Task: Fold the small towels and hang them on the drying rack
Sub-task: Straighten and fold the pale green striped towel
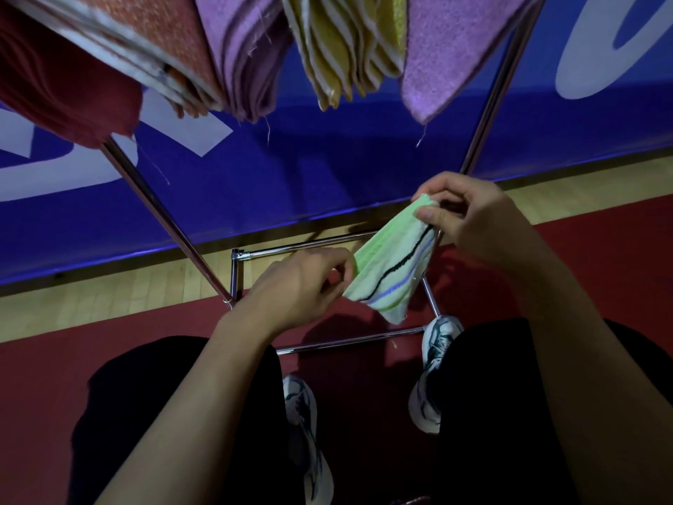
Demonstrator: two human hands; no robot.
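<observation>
A small light-green towel (393,266) with black, blue and green stripes hangs folded between my hands, slanting from upper right to lower left. My right hand (469,220) pinches its upper corner. My left hand (306,286) grips its lower left edge with curled fingers. Both hands are in front of the chrome drying rack (165,213), below its top rail. Folded towels hang there: dark red (62,85), orange (160,41), purple (240,56), yellow striped (338,49) and another purple one (448,56).
The rack's slanted legs (491,89) and low base bars (349,340) stand just ahead of my feet in white sneakers (437,359). A blue banner (327,169) runs behind the rack. The floor is red with a strip of pale wood (127,289).
</observation>
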